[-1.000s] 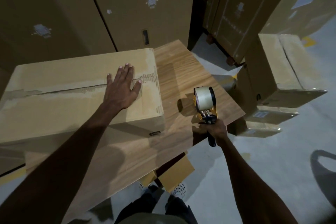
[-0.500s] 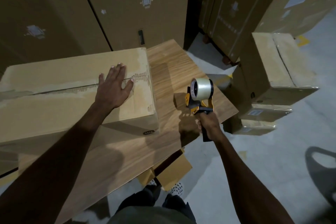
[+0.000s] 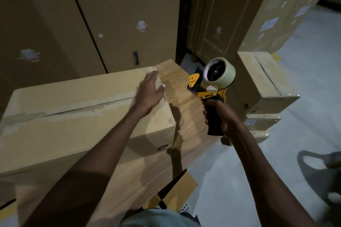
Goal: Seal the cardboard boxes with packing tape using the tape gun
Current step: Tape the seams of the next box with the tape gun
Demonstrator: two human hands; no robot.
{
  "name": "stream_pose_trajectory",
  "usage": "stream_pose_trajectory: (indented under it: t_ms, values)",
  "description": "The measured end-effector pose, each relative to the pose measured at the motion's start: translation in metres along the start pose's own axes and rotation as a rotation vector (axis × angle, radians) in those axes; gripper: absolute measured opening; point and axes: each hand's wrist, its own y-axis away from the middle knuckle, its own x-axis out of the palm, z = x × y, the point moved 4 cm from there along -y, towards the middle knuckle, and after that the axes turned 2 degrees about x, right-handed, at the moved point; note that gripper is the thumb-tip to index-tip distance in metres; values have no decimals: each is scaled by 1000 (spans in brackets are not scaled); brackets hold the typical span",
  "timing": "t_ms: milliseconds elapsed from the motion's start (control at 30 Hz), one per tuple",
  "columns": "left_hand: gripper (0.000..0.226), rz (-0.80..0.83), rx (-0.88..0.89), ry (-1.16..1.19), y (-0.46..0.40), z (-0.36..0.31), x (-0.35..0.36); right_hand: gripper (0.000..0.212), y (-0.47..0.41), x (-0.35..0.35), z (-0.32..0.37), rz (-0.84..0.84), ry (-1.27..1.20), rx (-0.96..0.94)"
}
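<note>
Cardboard box (image 3: 77, 116) seam runs left-right; left hand (image 3: 150, 90) flat at right end; right hand (image 3: 224, 116) grips tape gun (image 3: 212, 86), raised just right.

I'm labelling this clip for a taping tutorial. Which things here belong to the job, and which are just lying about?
Belongs to the job:
- tape gun, gripped by the right hand
- cardboard box on the wooden table, left hand resting flat on it

Just lying about:
- stacked boxes on the floor
- tall cartons behind
- small open box under the table
</note>
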Motion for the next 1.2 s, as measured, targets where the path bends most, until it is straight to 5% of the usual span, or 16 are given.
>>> stream_pose_trajectory:
  t_ms: [100,300,633,1200]
  values:
    - [60,96,-48,432,-8,-16,4,7,15,23,12,22,-54,-9]
    - [61,190,-22,700,-13,-30,2,7,34,51,23,38,-67,-19]
    - [51,70,-128,776,-5,-8,-6,4,42,62,25,8,-28,-23]
    - [31,370,-288,893,-1,-15,-8,5,49,49,31,-81,69,-92]
